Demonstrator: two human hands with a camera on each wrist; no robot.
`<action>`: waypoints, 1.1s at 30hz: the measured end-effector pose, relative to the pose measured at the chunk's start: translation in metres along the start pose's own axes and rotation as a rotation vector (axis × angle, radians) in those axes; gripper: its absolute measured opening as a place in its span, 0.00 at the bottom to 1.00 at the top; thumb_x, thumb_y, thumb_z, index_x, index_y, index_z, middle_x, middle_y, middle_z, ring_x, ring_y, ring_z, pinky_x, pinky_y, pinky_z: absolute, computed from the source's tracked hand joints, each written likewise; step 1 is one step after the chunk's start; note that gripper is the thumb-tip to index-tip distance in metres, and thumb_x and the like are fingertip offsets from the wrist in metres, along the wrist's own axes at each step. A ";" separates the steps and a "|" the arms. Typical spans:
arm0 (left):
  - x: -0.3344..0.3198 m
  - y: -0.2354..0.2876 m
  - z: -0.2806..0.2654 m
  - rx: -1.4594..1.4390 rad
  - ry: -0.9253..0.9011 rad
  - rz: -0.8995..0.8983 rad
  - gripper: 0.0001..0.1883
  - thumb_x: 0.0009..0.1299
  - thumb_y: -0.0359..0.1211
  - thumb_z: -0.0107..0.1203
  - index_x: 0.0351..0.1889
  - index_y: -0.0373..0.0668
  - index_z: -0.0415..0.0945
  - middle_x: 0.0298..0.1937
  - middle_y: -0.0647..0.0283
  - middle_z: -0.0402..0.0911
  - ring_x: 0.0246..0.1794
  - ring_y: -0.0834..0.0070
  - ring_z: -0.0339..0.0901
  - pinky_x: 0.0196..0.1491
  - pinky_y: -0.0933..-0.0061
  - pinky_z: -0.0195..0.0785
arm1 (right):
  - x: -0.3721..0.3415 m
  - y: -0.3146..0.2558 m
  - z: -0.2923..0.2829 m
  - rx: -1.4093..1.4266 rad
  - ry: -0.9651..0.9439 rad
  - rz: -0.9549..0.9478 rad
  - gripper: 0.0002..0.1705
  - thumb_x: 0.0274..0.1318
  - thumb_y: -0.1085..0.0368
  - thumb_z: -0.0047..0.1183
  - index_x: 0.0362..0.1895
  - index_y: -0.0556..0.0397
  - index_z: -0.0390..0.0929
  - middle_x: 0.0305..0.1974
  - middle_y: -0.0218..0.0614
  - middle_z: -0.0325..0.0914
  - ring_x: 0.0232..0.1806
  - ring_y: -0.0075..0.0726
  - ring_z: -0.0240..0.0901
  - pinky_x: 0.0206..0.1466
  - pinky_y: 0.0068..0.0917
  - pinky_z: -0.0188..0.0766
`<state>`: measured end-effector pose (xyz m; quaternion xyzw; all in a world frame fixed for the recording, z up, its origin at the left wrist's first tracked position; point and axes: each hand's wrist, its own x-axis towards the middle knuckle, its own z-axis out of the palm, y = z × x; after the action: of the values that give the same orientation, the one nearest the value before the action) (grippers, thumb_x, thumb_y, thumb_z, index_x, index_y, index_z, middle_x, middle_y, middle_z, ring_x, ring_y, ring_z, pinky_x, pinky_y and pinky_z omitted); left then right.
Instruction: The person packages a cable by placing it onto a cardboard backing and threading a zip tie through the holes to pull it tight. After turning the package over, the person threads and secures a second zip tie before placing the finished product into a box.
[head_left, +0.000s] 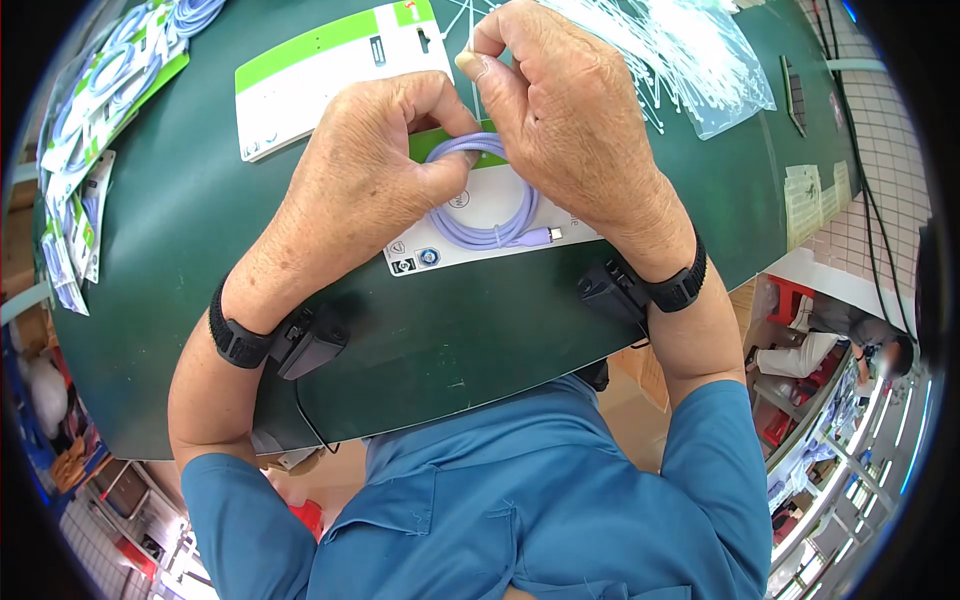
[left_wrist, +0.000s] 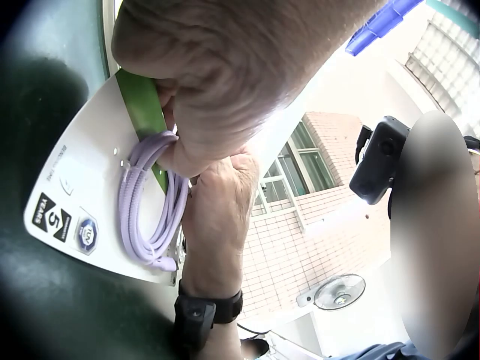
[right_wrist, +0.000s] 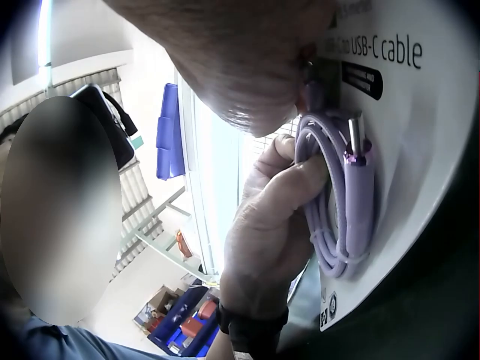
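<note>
A coiled lilac USB-C cable (head_left: pixel 533 205) lies against a white and green printed card (head_left: pixel 575 228) over the table. My left hand (head_left: pixel 375 160) grips the coil at its upper left, thumb inside the loop, index finger curled at the card's green top. Above the coil my right hand (head_left: pixel 575 105) pinches a thin white cable tie (head_left: pixel 474 95) between thumb and bent index finger. The cable's metal plug (right_wrist: pixel 355 133) shows clearly in the right wrist view. In the left wrist view, the left hand covers the top of the coil.
A stack of white and green cards (head_left: pixel 335 75) lies behind the left hand. Many loose white cable ties (head_left: pixel 640 50) spread from a clear plastic bag (head_left: pixel 725 90) at the back right. Packaged lilac cables (head_left: pixel 100 100) are heaped on the left of the green table (head_left: pixel 420 340).
</note>
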<state>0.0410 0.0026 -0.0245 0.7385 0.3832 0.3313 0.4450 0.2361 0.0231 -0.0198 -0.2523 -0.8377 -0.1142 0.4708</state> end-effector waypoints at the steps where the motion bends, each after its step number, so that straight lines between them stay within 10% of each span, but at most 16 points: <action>1: 0.000 0.000 0.000 0.002 0.002 0.009 0.07 0.57 0.23 0.58 0.33 0.33 0.81 0.25 0.62 0.80 0.24 0.79 0.71 0.31 0.73 0.67 | 0.000 0.000 0.000 0.006 0.003 0.013 0.04 0.63 0.71 0.56 0.38 0.57 0.73 0.33 0.47 0.73 0.34 0.58 0.76 0.36 0.45 0.72; 6: 0.000 0.001 0.000 0.020 -0.005 0.009 0.07 0.57 0.22 0.57 0.33 0.33 0.81 0.25 0.62 0.81 0.25 0.79 0.71 0.32 0.72 0.68 | 0.001 -0.004 -0.003 0.012 -0.001 0.038 0.04 0.63 0.71 0.56 0.38 0.57 0.74 0.33 0.47 0.74 0.34 0.57 0.76 0.36 0.45 0.72; 9: 0.001 -0.002 -0.001 -0.006 -0.006 -0.006 0.07 0.56 0.22 0.57 0.33 0.33 0.81 0.25 0.62 0.81 0.25 0.79 0.71 0.31 0.72 0.67 | 0.008 -0.021 -0.018 0.166 -0.323 0.632 0.06 0.65 0.69 0.57 0.38 0.56 0.74 0.33 0.47 0.75 0.34 0.56 0.77 0.36 0.45 0.72; 17: 0.001 -0.005 -0.001 -0.050 0.011 -0.018 0.06 0.57 0.21 0.59 0.33 0.33 0.81 0.29 0.60 0.84 0.33 0.77 0.80 0.42 0.72 0.76 | 0.004 -0.018 -0.018 0.406 -0.292 0.686 0.10 0.56 0.73 0.67 0.43 0.57 0.85 0.33 0.34 0.83 0.35 0.32 0.82 0.38 0.26 0.76; 26: 0.002 0.005 -0.006 -0.168 0.008 -0.167 0.06 0.62 0.20 0.61 0.37 0.33 0.81 0.38 0.66 0.87 0.42 0.85 0.80 0.53 0.77 0.77 | 0.016 -0.018 -0.033 0.218 -0.365 0.422 0.06 0.57 0.69 0.67 0.40 0.52 0.89 0.29 0.37 0.82 0.29 0.41 0.80 0.33 0.32 0.76; 30: 0.003 0.006 -0.014 0.006 -0.088 -0.135 0.06 0.63 0.22 0.63 0.38 0.33 0.83 0.36 0.66 0.87 0.39 0.85 0.79 0.50 0.79 0.77 | 0.020 -0.021 -0.044 0.358 -0.479 0.599 0.09 0.56 0.69 0.68 0.42 0.51 0.89 0.30 0.37 0.82 0.31 0.43 0.79 0.35 0.33 0.76; 33: 0.004 0.000 -0.009 -0.052 -0.028 -0.069 0.08 0.61 0.23 0.61 0.37 0.31 0.84 0.32 0.58 0.86 0.33 0.77 0.81 0.43 0.74 0.76 | 0.020 -0.020 -0.048 0.589 -0.547 0.626 0.14 0.55 0.74 0.68 0.47 0.52 0.90 0.31 0.32 0.80 0.33 0.31 0.77 0.36 0.27 0.72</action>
<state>0.0352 0.0093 -0.0202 0.7176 0.3934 0.3152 0.4806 0.2518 -0.0083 0.0231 -0.3683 -0.8112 0.3438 0.2970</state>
